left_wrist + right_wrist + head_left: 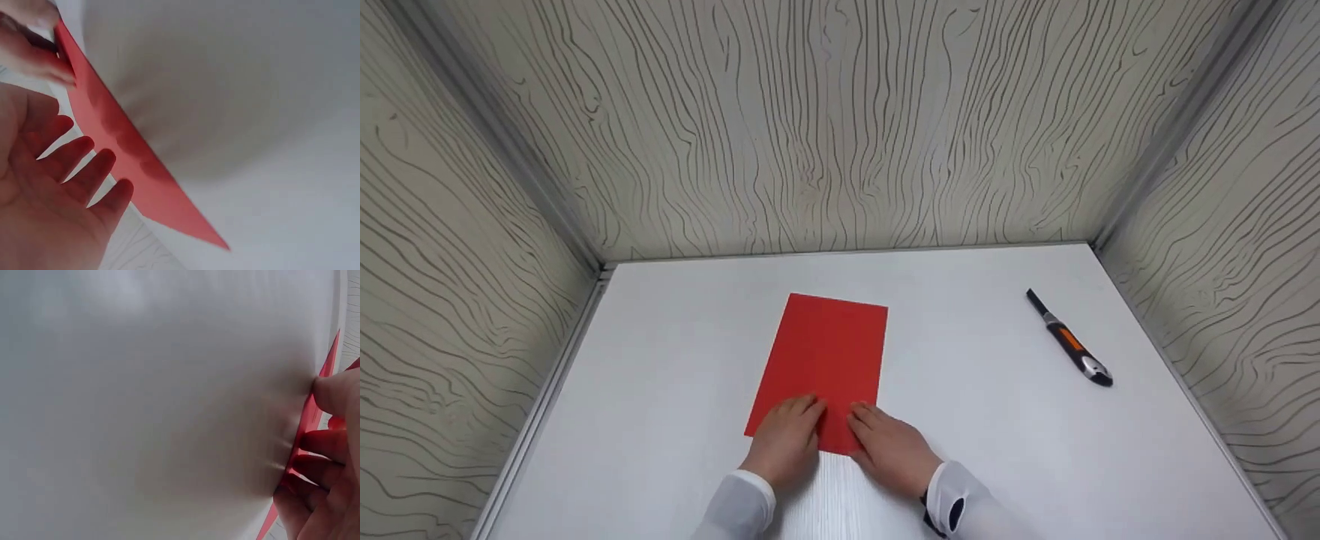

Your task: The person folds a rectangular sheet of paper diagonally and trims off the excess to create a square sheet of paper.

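A red sheet of paper (832, 352) lies on the white table, its long sides running away from me and leaning slightly to the right. My left hand (787, 439) rests on the near left part of the sheet. In the left wrist view its fingers (101, 169) are spread and straight over the red surface. Across from it, my right hand (896, 450) lies on the near right corner with relaxed fingers. The right wrist view has the thumb (332, 391) and fingertips touching down along the sheet. Both palms cover parts of the near edge.
Off to the right lies a slim cutter-like tool (1072, 345) with a black and orange handle, a silver end and a narrow black tip. Wood-grain panels (840, 127) stand at the back and both sides of the white table (660, 360).
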{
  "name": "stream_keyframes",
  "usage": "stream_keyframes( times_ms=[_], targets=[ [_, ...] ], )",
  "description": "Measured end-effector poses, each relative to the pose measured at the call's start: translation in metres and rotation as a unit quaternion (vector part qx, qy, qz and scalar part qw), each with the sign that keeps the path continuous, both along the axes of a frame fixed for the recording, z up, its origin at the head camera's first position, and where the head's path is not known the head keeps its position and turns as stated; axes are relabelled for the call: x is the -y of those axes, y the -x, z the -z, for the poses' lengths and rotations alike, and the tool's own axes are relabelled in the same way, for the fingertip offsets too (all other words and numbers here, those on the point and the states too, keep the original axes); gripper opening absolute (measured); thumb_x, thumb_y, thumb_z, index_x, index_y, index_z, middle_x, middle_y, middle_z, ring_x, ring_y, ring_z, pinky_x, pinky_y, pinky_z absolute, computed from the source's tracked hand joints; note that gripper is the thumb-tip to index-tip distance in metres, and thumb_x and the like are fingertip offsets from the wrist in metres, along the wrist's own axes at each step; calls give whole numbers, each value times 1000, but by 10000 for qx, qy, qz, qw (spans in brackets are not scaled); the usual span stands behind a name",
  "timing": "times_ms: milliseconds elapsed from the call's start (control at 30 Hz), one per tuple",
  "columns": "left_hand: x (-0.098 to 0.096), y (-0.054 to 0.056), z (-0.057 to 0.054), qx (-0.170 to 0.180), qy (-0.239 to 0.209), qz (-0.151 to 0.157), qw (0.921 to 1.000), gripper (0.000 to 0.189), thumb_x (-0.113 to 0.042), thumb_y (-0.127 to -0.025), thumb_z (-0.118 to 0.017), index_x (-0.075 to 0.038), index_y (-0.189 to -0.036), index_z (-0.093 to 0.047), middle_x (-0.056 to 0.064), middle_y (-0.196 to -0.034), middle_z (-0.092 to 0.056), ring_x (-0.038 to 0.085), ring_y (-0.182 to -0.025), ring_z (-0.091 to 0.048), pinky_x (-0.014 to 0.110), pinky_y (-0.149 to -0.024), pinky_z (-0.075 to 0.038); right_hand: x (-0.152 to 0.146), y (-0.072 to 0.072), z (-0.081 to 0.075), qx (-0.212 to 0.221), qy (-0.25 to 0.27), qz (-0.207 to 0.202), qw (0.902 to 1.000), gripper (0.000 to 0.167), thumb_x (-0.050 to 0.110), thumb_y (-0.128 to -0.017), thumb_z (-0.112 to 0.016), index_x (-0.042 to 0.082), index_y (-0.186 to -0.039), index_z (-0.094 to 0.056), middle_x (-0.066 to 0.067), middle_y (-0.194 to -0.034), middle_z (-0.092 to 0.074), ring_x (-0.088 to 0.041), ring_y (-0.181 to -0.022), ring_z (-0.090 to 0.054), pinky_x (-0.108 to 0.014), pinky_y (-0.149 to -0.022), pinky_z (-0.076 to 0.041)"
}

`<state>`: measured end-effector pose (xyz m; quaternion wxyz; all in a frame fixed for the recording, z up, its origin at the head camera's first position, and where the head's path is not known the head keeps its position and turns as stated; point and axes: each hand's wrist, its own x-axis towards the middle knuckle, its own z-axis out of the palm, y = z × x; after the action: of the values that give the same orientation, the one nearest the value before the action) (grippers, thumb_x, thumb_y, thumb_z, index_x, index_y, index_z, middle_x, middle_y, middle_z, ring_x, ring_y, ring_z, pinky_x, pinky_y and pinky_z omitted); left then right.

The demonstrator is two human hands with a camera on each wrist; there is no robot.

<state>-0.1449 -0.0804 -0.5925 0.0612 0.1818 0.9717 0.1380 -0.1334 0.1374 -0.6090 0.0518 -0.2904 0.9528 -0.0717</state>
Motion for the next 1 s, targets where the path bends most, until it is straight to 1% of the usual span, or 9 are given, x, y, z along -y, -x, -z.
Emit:
stream_keyframes(
  times_ms=[67, 133, 267, 367, 433, 533, 733, 867, 1000],
  targets=[
    [8, 5, 2, -130, 153, 57, 9998, 65, -30, -90, -76, -15, -150, -54, 10, -152, -50, 35, -141, -44, 54, -115, -36, -6, 0, -4, 51, 39, -41, 10000, 52, 32, -101, -62, 8, -146, -56, -9, -153, -50, -26, -141, -47, -42, -108, -46],
    [17, 9, 5, -155, 234, 96, 9996, 65, -30, -93, -72, -14, -152, -51, 12, -157, -45, 36, -145, -39, 56, -117, -32, -12, 1, -8, 135, 74, -87, 9998, 50, 30, -100, -64, 7, -144, -58, -8, -151, -52, -26, -140, -48, -42, -107, -47],
    [29, 10, 11, 41, 223, 91, 9997, 68, -34, -93, -68, -13, -154, -48, 13, -161, -39, 38, -149, -31, 60, -118, -26, -26, 3, -12, 449, 144, -67, 9989, 52, 31, -99, -66, 8, -144, -58, -8, -150, -53, -26, -139, -49, -43, -108, -47],
    [32, 8, 14, 107, 351, 176, 9992, 71, -40, -91, -68, -15, -154, -48, 12, -161, -40, 37, -149, -30, 61, -119, -24, -38, 5, -15, 542, 208, -2, 9983, 52, 33, -98, -67, 7, -143, -59, -9, -148, -55, -27, -136, -52, -44, -107, -47],
    [29, 7, 15, 79, 444, 253, 9987, 74, -46, -89, -71, -18, -154, -49, 11, -159, -42, 37, -148, -32, 61, -119, -24, -44, 7, -16, 512, 239, 44, 9984, 52, 33, -98, -68, 6, -142, -60, -10, -145, -57, -28, -133, -54, -44, -105, -49],
    [21, 4, 13, -49, 591, 357, 9976, 76, -52, -87, -72, -20, -152, -51, 11, -155, -45, 36, -146, -35, 59, -119, -25, -51, 9, -17, 382, 258, 123, 9989, 52, 32, -97, -70, 4, -139, -61, -12, -142, -58, -29, -130, -56, -45, -103, -50],
    [2, -2, 8, -275, 689, 402, 9964, 72, -53, -84, -77, -21, -146, -58, 12, -139, -53, 36, -140, -43, 57, -117, -31, -55, 12, -14, 148, 312, 446, 9984, 57, 36, -96, -70, 1, -140, -59, -15, -141, -57, -32, -130, -55, -46, -99, -53],
    [-11, -9, 10, -383, 684, 333, 9964, 71, -51, -83, -80, -23, -145, -60, 11, -129, -55, 35, -133, -47, 54, -115, -36, -54, 12, -13, 162, 344, 626, 9973, 66, 43, -96, -69, 2, -145, -55, -20, -147, -52, -39, -136, -49, -50, -103, -50],
    [-22, -13, 12, -664, 758, 304, 9944, 70, -53, -84, -79, -23, -145, -61, 11, -121, -55, 33, -121, -52, 50, -109, -43, -53, 14, -11, 286, 333, 711, 9965, 75, 51, -94, -68, 6, -151, -49, -22, -154, -45, -44, -142, -40, -55, -108, -44]
  ],
)
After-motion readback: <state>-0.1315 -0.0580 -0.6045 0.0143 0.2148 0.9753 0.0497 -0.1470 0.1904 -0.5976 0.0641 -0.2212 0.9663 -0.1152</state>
